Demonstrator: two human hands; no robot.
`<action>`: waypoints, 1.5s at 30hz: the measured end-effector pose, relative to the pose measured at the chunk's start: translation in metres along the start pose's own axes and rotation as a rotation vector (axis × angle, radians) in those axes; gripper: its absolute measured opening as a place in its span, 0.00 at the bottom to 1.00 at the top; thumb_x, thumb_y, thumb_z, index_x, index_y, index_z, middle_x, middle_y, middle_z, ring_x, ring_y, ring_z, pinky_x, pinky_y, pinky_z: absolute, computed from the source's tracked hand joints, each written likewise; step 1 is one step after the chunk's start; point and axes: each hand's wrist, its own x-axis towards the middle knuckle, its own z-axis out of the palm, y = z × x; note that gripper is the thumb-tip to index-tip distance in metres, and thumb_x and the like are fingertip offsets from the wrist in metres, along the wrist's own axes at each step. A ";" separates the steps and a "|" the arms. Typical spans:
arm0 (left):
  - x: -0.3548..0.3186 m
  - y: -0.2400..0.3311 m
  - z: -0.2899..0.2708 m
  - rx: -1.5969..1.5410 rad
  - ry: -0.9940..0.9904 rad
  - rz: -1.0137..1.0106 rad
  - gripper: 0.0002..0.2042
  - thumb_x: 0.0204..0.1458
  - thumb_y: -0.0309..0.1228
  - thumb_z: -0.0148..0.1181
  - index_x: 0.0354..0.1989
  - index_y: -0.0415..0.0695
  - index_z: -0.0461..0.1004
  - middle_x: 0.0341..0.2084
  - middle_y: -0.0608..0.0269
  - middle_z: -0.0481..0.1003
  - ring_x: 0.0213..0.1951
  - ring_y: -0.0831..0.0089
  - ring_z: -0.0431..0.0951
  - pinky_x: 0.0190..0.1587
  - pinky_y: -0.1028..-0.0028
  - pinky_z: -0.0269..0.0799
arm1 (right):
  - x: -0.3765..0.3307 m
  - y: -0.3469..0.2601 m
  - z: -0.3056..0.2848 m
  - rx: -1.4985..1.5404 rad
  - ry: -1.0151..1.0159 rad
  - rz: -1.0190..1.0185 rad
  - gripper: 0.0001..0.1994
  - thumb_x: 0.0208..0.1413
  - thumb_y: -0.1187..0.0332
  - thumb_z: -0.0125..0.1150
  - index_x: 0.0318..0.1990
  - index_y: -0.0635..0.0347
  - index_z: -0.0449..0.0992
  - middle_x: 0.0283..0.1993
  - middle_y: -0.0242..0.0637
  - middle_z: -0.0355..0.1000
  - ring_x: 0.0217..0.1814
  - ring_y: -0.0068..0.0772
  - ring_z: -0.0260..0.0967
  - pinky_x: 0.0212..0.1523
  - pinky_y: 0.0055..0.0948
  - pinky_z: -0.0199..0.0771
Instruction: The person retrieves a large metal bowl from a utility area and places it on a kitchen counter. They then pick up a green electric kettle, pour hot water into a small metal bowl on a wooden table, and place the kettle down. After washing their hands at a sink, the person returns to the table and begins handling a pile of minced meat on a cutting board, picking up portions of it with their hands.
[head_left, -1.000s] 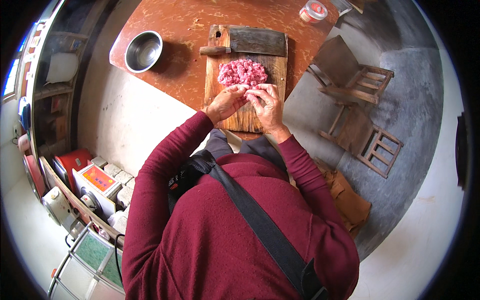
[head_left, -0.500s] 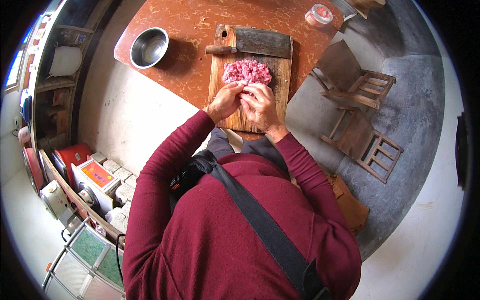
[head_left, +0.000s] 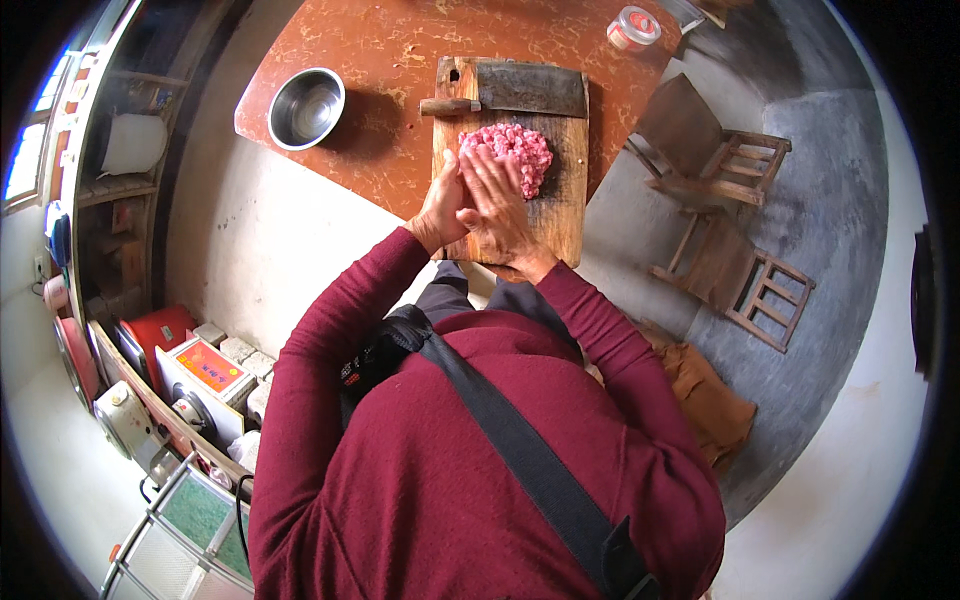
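A heap of pink minced meat [head_left: 530, 160] lies on the wooden chopping board [head_left: 568, 215], near its middle. My left hand [head_left: 438, 208] and my right hand [head_left: 497, 205] meet over the board's near left part, palms facing and touching. The right fingers are stretched out and overlap the left edge of the meat from my viewpoint. My left hand is straight too, its fingers partly covered by the right. Anything between the palms is hidden. Beyond the meat, a cleaver [head_left: 530, 90] with a wooden handle lies flat across the board, blade to the right.
A steel bowl [head_left: 306, 109] stands on the reddish-brown table [head_left: 400, 45], left of the board. A clear lidded tub [head_left: 634, 28] sits at the far right. Wooden chairs [head_left: 715, 260] stand on the floor to the right; shelves [head_left: 120, 185] line the left wall.
My fingertips were pinched together at the meat's near edge. Now the hands have shifted slightly left, fingers straightened and palms together. The view has tilted slightly.
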 end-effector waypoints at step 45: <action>0.013 0.231 -0.223 1.806 0.573 0.614 0.09 0.50 0.27 0.43 0.29 0.36 0.71 0.25 0.45 0.72 0.32 0.51 0.72 0.36 0.61 0.66 | -0.022 0.066 0.030 -0.293 0.023 0.453 0.20 0.44 0.73 0.57 0.49 0.55 0.67 0.45 0.40 0.63 0.45 0.46 0.60 0.44 0.38 0.65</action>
